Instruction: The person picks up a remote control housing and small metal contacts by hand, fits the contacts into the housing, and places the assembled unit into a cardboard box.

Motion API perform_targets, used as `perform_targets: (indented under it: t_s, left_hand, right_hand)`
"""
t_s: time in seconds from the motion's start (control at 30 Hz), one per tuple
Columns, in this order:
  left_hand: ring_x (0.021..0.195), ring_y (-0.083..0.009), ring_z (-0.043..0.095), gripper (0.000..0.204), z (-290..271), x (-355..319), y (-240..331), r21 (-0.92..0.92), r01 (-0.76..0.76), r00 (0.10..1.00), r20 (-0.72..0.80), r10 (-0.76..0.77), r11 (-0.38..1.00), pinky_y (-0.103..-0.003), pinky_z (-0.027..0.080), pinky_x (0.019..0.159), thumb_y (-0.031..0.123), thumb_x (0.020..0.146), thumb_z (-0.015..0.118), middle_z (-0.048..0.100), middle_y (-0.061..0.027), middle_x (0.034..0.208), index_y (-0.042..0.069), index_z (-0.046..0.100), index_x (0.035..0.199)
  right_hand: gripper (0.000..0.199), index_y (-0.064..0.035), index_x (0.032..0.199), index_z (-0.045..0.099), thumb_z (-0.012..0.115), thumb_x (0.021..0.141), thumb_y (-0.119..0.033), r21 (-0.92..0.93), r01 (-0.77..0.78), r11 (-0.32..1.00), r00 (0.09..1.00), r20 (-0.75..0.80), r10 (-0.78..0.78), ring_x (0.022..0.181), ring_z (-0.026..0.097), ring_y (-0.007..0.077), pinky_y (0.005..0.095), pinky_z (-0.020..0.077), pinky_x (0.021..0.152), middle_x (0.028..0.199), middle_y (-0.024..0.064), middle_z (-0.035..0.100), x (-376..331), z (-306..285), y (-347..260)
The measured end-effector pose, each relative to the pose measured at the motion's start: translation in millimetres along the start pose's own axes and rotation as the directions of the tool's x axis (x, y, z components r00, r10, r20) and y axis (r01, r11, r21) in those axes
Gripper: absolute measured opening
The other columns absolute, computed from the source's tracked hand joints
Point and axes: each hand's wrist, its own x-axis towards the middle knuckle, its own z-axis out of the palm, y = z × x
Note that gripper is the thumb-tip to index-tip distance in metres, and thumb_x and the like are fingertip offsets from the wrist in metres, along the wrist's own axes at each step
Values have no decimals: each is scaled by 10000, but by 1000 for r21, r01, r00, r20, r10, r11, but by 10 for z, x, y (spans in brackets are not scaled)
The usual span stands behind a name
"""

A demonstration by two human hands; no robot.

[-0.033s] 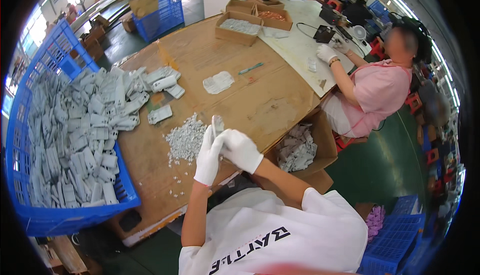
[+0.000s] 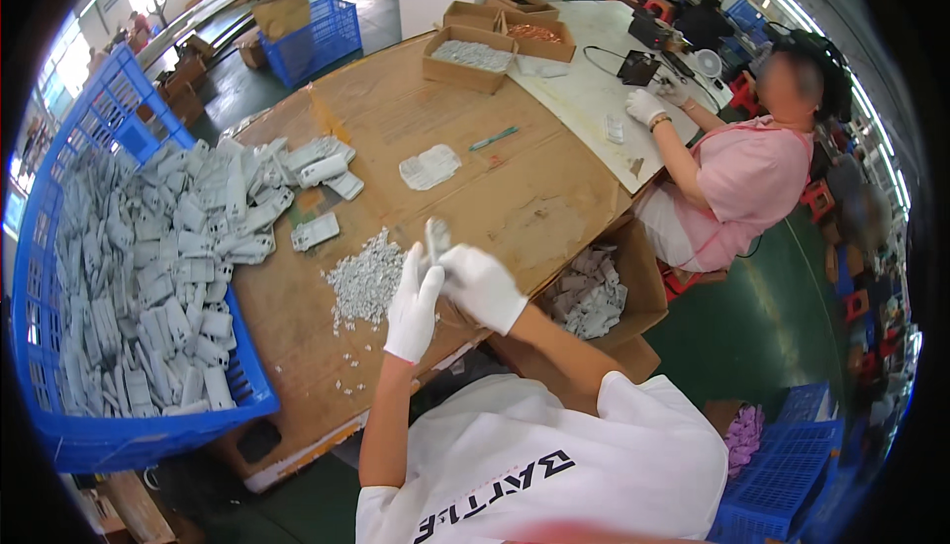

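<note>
Near the frame's centre, I see the left grip (image 2: 410, 315) pinching a slim grey part (image 2: 436, 235), its long axis pointing up the frame; the right grip (image 2: 485, 289) crowds its lower right, though whether it's pinching, I can't tell.

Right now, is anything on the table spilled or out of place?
Possibly: small grey bits lie apart from their pile, toward the table's near edge. Grey cases also sprawl outside the blue crate, looking spilled.
</note>
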Motion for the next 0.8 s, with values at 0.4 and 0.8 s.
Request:
perform_targets:
  t_s: [0.4,0.8]
  left_hand:
    - [1002,-342,648,265,-1097,1169,-268,924,342,882,-378,280,168,-471,560,789,365,843,711,653,-131,1053,211,701,1058]
    - [880,-304,688,137,-1824,749,-435,824,529,757,-566,327,203,-448,588,705,169,960,536,639,-114,994,94,625,1031]
  right_hand:
    - [172,-48,1016,619,553,908,-165,-840,-423,339,889,-313,335,909,657,354,473,529,811,1022,193,631,728,-1807,3393]
    - [143,-83,950,611,674,822,-81,27,189,982,976,106,-191,892,617,316,415,519,776,927,110,610,472,541,404]
